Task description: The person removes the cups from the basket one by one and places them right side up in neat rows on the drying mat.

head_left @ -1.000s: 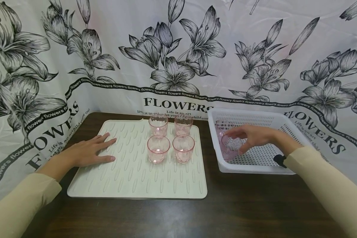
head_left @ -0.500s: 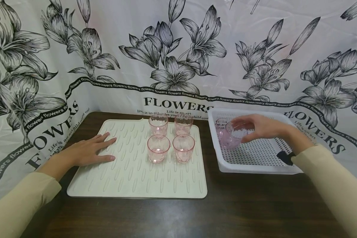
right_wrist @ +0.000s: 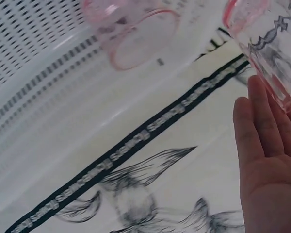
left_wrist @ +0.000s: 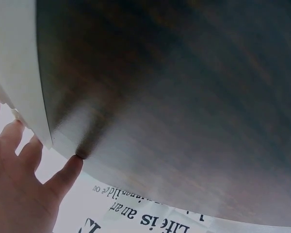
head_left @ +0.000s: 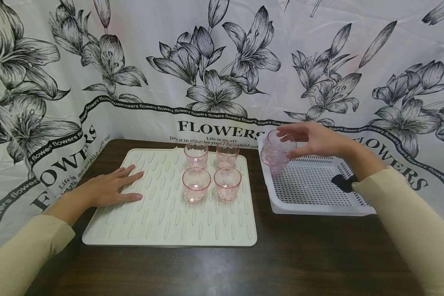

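Observation:
My right hand (head_left: pixel 314 139) grips a clear pink drinking glass (head_left: pixel 271 150) near its rim, raised over the left back part of a white perforated basket (head_left: pixel 318 209). Another pink glass (right_wrist: pixel 145 41) is in that basket, seen in the right wrist view and partly hidden by the held one in the head view. My left hand (head_left: pixel 109 187) lies with fingers spread on the left side of a cream ridged draining mat (head_left: pixel 151 226). Several pink glasses stand upright in two rows on the mat's right half, among them a front left glass (head_left: pixel 196 187) and a front right glass (head_left: pixel 227 187).
Mat and basket sit side by side on a dark wooden table (head_left: pixel 222 271), with a narrow strip of wood between them. A white cloth (head_left: pixel 133 123) printed with lilies and lettering hangs right behind and at both sides. A black object (head_left: pixel 342 183) shows at the right wrist.
My right hand has lifted the glass from inside the basket, moving it up and back to above the basket's rear left. The left hand and the glasses on the mat stay put.

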